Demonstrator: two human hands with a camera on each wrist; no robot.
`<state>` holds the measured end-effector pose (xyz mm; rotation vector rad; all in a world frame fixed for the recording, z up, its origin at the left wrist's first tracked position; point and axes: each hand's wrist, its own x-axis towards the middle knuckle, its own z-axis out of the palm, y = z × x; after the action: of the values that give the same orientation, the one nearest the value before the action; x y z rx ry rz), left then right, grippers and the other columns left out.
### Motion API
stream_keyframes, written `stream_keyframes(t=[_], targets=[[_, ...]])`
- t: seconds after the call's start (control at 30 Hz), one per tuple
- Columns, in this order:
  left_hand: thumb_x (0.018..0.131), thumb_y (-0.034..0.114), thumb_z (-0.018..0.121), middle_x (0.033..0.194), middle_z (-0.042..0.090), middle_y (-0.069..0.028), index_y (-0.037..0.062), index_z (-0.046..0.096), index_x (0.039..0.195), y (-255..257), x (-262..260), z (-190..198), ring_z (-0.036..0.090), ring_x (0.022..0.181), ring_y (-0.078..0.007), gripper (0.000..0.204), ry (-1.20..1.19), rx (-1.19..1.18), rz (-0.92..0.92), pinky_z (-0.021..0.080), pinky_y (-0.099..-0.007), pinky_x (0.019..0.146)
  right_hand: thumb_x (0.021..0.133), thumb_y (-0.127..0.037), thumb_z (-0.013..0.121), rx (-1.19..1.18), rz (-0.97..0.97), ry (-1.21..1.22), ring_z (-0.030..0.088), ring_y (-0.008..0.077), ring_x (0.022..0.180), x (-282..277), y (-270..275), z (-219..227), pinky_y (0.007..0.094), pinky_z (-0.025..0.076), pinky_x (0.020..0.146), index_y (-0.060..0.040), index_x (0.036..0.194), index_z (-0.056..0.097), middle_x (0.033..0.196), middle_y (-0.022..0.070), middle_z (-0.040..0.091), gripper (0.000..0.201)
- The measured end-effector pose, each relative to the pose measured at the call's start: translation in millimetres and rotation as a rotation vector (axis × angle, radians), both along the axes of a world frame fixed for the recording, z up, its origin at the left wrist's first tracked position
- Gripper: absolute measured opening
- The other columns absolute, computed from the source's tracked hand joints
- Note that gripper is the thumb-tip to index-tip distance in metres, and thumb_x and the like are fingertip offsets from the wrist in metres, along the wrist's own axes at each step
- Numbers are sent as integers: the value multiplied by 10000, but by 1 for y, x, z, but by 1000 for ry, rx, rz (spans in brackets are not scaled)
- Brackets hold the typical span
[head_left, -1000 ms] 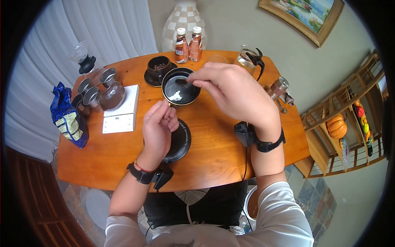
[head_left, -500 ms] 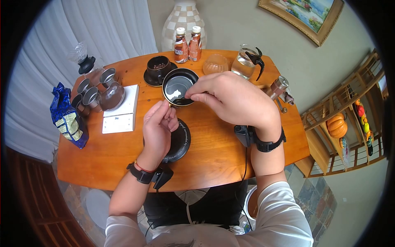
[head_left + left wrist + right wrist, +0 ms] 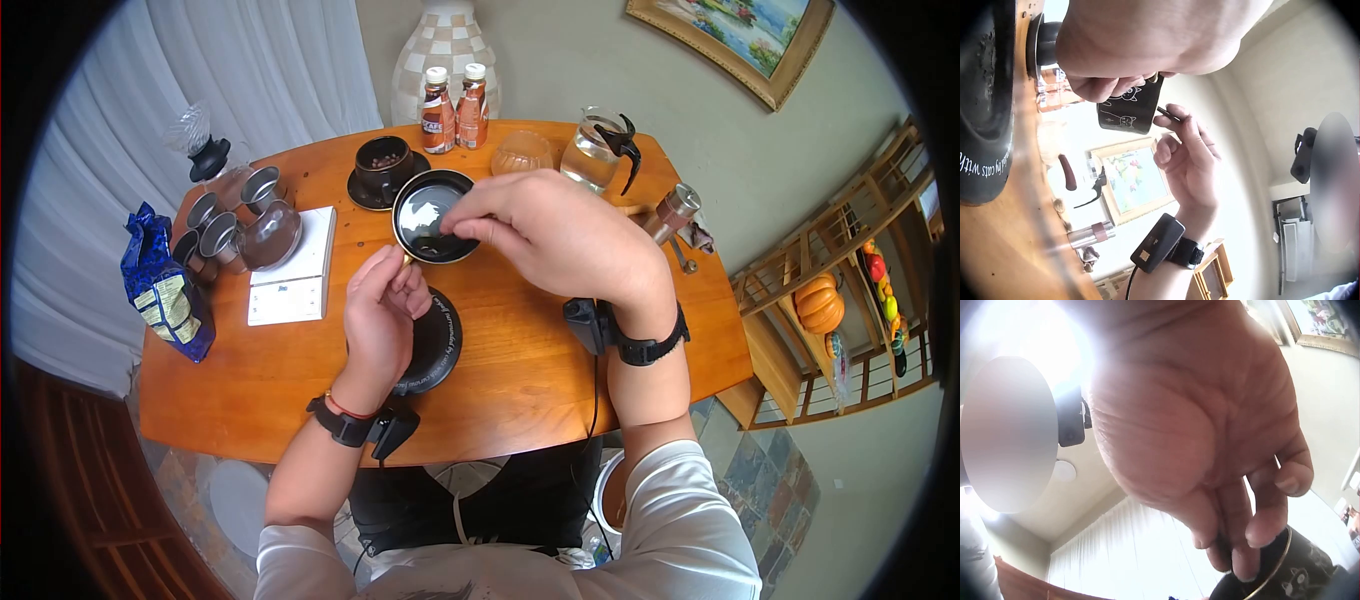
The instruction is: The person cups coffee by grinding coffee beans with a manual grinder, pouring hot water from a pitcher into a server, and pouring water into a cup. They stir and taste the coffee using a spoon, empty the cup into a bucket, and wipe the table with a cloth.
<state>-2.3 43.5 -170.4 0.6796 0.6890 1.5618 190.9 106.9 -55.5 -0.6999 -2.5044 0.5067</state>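
A black cup (image 3: 1113, 112) with white cat drawings and a gold-coloured rim is held up above the table by my left hand (image 3: 382, 315), whose fingers grip its handle. The cup's mouth faces up in the head view, with a bright white reflection inside. Over the mouth, my right hand (image 3: 570, 225) pinches a thin dark stick-like handle (image 3: 1171, 114); its lower end dips into the cup. What tips this handle is hidden. Below my left hand lies a round black saucer (image 3: 443, 345) with white lettering, partly covered by the hand.
Another dark cup (image 3: 386, 168) with brown beans stands behind on a saucer. Left are metal cups (image 3: 221, 236), a round glass vessel (image 3: 270, 237), a white scale (image 3: 290, 297) and a blue bag (image 3: 165, 285). Two bottles (image 3: 438, 110), a water jug (image 3: 590, 160) and a grinder (image 3: 675, 212) stand farther back.
My right hand's fingertips have swept round inside the cup's mouth, from its right side down toward the near rim, then back up slightly. The left hand and cup stay nearly in place.
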Motion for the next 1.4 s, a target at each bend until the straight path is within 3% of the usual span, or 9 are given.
stream_keyframes(t=[0.2, 0.33, 0.5, 0.73, 0.83, 0.93, 1.13, 1.2, 1.4], targets=[[1027, 224, 496, 680, 400, -6, 125, 418, 767, 2, 0, -2, 361, 583, -126, 289, 33, 13, -1, 291, -284, 570, 972, -116, 609, 68, -110, -186, 686, 375, 925, 8, -3, 3, 417, 550, 831, -5, 1024, 733, 990, 169, 731, 174], [1020, 218, 496, 671, 392, -8, 123, 409, 753, 1, 1, -1, 361, 586, -133, 296, 62, -5, 12, 289, -287, 575, 972, -96, 597, 138, -172, -151, 681, 384, 929, 9, -2, 6, 424, 549, 830, 3, 1019, 723, 986, 175, 722, 167], [1009, 212, 496, 670, 390, -9, 124, 398, 735, 1, 0, -3, 362, 589, -137, 304, 87, 53, 13, 289, -290, 579, 969, -85, 593, 215, -97, 2, 672, 398, 944, 8, -2, 6, 432, 545, 836, 15, 1041, 705, 994, 187, 704, 167], [997, 191, 494, 671, 394, -11, 126, 385, 725, -1, 0, -2, 363, 589, -136, 300, 124, 100, 30, 292, -289, 581, 960, -75, 597, 114, -165, -119, 670, 399, 935, 6, -5, 7, 432, 543, 834, 27, 1027, 705, 982, 199, 704, 163], [1006, 181, 490, 676, 394, -7, 123, 388, 730, -3, 1, -2, 361, 586, -133, 300, 146, 115, 31, 296, -288, 580, 952, -75, 597, 87, -96, -98, 672, 398, 895, 0, -1, 1, 414, 551, 792, 29, 1011, 707, 924, 202, 710, 163], [1027, 189, 487, 683, 391, 0, 118, 404, 747, -5, 5, 2, 358, 583, -127, 301, 140, 94, 13, 297, -285, 572, 970, -150, 574, 9, -61, -42, 676, 427, 858, -5, 3, 0, 476, 548, 781, 12, 908, 709, 858, 239, 697, 220], [1054, 221, 485, 686, 374, 18, 121, 430, 776, -6, 6, 5, 353, 579, -116, 300, 99, 41, -15, 291, -277, 555, 993, -165, 576, -249, -80, 87, 721, 296, 718, -8, 7, 0, 381, 566, 686, 15, 920, 710, 781, 164, 720, 236], [1054, 222, 484, 685, 370, 20, 123, 431, 776, -7, 6, 6, 352, 577, -115, 299, 86, 30, -17, 290, -276, 554, 1053, -157, 534, -444, -48, 193, 670, 115, 652, -8, 11, -1, 253, 541, 614, 43, 962, 685, 750, 72, 697, 266], [1053, 224, 487, 690, 373, 23, 123, 441, 786, -4, 3, 3, 350, 571, -115, 289, 61, 17, -30, 289, -275, 550, 1037, -167, 533, -620, -25, 416, 641, 110, 593, -6, 23, -8, 257, 513, 565, 19, 914, 677, 711, 49, 689, 265]])
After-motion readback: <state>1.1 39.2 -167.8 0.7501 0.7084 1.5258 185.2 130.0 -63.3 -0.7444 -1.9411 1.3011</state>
